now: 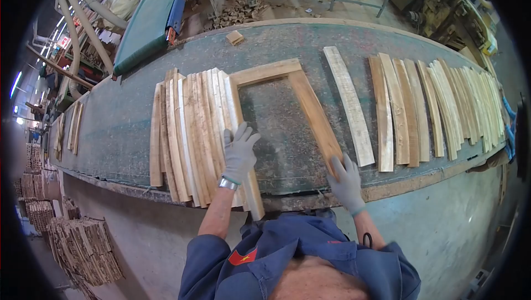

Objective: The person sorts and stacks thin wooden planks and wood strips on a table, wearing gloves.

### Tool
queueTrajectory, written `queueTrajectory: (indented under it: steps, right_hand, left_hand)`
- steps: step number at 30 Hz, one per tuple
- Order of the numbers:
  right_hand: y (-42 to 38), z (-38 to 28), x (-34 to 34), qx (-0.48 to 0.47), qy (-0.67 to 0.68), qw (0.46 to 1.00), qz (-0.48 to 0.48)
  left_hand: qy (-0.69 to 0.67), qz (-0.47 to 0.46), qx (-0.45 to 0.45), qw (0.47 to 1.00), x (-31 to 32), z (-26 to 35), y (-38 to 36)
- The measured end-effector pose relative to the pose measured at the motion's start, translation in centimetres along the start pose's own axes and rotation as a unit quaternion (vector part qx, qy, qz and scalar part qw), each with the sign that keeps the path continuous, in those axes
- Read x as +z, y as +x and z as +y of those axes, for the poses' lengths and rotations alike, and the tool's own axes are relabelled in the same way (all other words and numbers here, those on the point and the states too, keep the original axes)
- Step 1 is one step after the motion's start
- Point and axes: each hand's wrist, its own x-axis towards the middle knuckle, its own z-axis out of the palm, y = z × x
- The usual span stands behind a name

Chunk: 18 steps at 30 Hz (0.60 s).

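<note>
My left hand (240, 153), in a grey glove, lies with spread fingers on the strip at the right edge of a row of wooden strips (193, 128). My right hand (346, 182), also gloved, has its fingers on the lower end of a brown wooden strip (314, 112). That strip slants down from the end of a crosswise wooden piece (268, 71), whose other end reaches the row's right side. Just right of the brown strip lies a single pale strip (348, 103).
Many more strips (406, 112) lie side by side at the table's right. A small wood block (235, 37) rests near the far edge. A green conveyor (149, 20) stands behind on the left. Stacked wood (86, 250) stands on the floor at lower left.
</note>
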Motion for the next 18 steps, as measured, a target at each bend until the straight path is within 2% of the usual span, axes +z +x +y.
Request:
queueTrajectory:
  steps: [2, 7, 12, 14, 16, 18]
  right_hand:
    - [-3.5, -0.1, -0.3, 0.018, -0.024, 0.999, -0.037]
    - [-7.1, -2.3, 1.2, 0.059, -0.091, 0.994, -0.026]
    - [-4.2, -1.2, 1.9, 0.140, -0.169, 0.975, 0.018]
    - [-2.2, -0.6, 2.3, 0.123, -0.183, 0.975, 0.036]
    - [-0.3, -0.4, 2.6, 0.114, -0.197, 0.973, 0.046]
    - [1.6, -0.1, 3.4, 0.112, -0.199, 0.972, 0.058]
  left_hand:
    - [0.014, -0.015, -0.021, 1.000, -0.9, -2.6, -1.0]
    - [0.042, -0.023, -0.042, 0.998, -2.0, -8.1, -2.7]
    - [0.105, -0.068, -0.098, 0.987, -3.1, -13.6, -0.1]
    - [0.105, -0.020, -0.158, 0.982, -2.3, -14.5, 4.1]
    - [0.030, 0.082, -0.042, 0.995, -1.6, -14.7, 10.0]
    - [0.066, 0.085, -0.014, 0.994, 0.7, -14.3, 14.0]
